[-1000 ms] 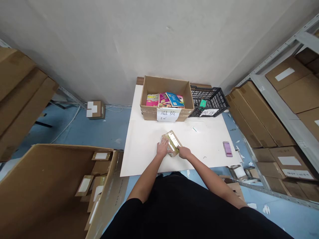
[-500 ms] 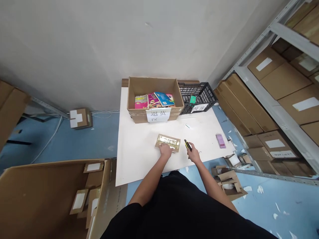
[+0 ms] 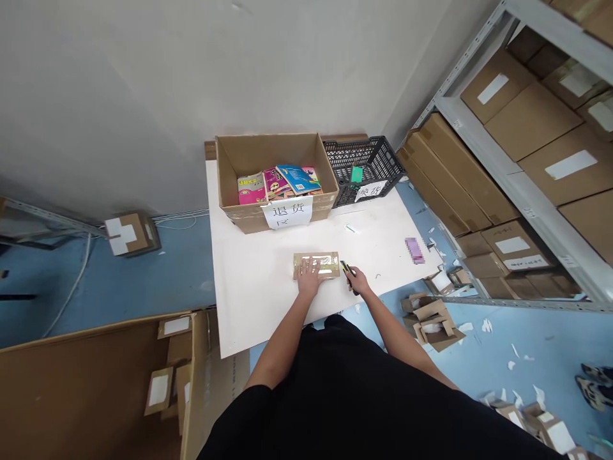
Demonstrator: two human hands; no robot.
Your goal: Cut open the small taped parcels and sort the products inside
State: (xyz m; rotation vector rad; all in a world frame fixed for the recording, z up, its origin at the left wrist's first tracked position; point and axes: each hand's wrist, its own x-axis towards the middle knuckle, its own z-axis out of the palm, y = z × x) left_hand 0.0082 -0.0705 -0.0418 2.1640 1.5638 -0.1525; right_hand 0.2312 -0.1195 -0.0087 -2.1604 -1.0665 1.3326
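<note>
A small taped cardboard box (image 3: 329,260) lies flat on the white table (image 3: 258,287), its clear tape shining. My left hand (image 3: 309,278) rests on the left part of its top with fingers spread. In my right hand (image 3: 357,281) is a black and yellow box cutter (image 3: 348,270), gripped in closed fingers. Its tip points at the box's right end, very close to it; whether they touch I cannot tell.
Behind stand an open carton (image 3: 239,214) of books and a black plastic crate (image 3: 366,172). A purple pixelated item (image 3: 414,250) lies at the table's right. Boxes fill the right shelf (image 3: 507,172). A large carton (image 3: 96,326) stands at lower left. Someone's shoes (image 3: 594,390) show at far right.
My left hand has opened out flat on the box, which now lies straighter. My right hand has brought the box cutter closer to the box's right end. The camera view has shifted.
</note>
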